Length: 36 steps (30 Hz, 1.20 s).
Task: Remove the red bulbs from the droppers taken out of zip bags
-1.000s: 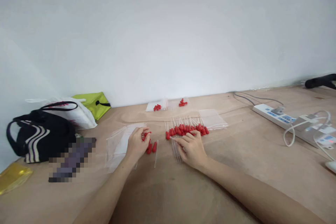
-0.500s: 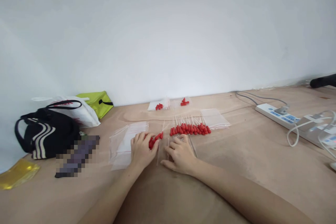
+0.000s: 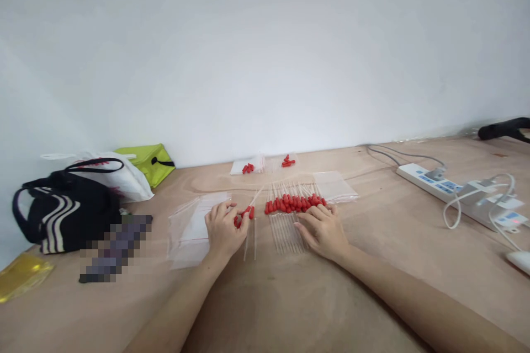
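Note:
A row of clear thin droppers with red rubber bulbs (image 3: 295,203) lies on the wooden table (image 3: 372,265). My right hand (image 3: 323,230) rests on the right end of that row, fingers bent over the clear tubes. My left hand (image 3: 224,227) is curled around a few red-bulbed droppers (image 3: 245,214) just left of the row, beside a pile of clear zip bags (image 3: 191,226).
Two small bags with red bulbs (image 3: 265,164) lie by the wall. More clear bags (image 3: 335,186) sit behind the row. At the left stand a black striped bag (image 3: 62,209), a white bag (image 3: 120,179) and a green pouch (image 3: 147,162). Power strips with cables (image 3: 464,193) lie at the right.
My right hand moved from in front of the left hand to the right end of the dropper row. My left hand stayed closed on its few droppers.

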Available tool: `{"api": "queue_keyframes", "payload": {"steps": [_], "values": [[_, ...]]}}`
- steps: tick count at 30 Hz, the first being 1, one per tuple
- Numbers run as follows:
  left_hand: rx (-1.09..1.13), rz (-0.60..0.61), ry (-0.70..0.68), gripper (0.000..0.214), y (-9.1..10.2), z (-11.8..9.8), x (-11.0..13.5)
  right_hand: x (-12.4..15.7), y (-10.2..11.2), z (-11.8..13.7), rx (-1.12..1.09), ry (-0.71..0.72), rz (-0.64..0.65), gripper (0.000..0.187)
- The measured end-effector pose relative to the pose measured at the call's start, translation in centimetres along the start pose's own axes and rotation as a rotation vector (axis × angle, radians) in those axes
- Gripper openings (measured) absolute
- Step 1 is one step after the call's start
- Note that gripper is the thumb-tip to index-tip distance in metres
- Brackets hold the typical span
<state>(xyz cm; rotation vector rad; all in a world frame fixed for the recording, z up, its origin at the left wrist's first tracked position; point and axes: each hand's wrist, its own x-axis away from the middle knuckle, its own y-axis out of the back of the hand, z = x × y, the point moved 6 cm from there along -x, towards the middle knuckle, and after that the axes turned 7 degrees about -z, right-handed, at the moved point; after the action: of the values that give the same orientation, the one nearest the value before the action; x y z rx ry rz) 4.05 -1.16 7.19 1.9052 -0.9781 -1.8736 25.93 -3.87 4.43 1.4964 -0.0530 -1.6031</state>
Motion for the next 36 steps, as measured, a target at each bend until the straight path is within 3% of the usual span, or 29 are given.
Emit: {"api": "queue_keyframes", "payload": {"steps": [4, 9, 16, 23, 27, 36], "values": [[0.206, -0.043, -0.17, 0.011, 1.2, -1.7, 1.9, 0.3, 0.7, -0.5, 0.007, 0.019, -0.059, 0.026], [0.367, 0.024, -0.33, 0.009, 1.6, -3.7, 3.6, 0.6, 0.0, 1.7, 0.014, 0.222, 0.019, 0.031], [0.434, 0.05, -0.347, 0.008, 1.7, -4.3, 3.6, 1.2, -0.9, 2.5, -0.024, 0.279, 0.064, 0.022], [0.412, 0.15, -0.395, 0.017, 1.3, -5.0, 3.6, 1.3, -1.3, 3.1, -0.043, 0.285, 0.169, 0.019], [0.418, 0.174, -0.447, 0.013, 1.4, -5.4, 3.7, 1.4, -1.0, 3.5, -0.077, 0.318, 0.148, 0.02], [0.441, 0.177, -0.419, 0.017, 2.1, -5.2, 4.0, 1.6, -0.1, 4.1, -0.063, 0.394, 0.1, 0.025]]}}
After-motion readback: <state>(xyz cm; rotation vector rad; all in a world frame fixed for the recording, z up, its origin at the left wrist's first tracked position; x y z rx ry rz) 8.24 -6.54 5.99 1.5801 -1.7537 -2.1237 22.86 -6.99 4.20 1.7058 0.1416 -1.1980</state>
